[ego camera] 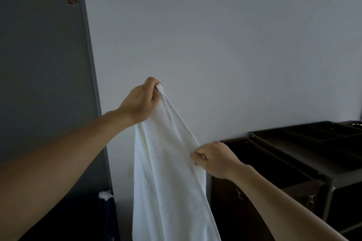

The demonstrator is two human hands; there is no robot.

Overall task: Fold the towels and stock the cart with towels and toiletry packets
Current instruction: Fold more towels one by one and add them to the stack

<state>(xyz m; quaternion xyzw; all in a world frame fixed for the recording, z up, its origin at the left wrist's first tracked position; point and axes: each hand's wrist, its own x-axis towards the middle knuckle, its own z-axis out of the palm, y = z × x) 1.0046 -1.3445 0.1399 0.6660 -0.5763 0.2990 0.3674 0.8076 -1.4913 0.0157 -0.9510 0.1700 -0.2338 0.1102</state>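
— Where is the towel held?
— The white towel (168,172) is held up before the pale wall (215,35) and hangs past the bottom of the view. Its top corner is pinched by the left hand (140,101), fingers curled round it.
— And the right edge?
— It is gripped lower down by the right hand (213,159), fingers closed on the cloth; the edge is drawn slanting between the hands.
— What is found around it?
— Plain wall is seen above both hands. The dark cart (305,152) is set near on the right, a grey door (39,64) on the left.
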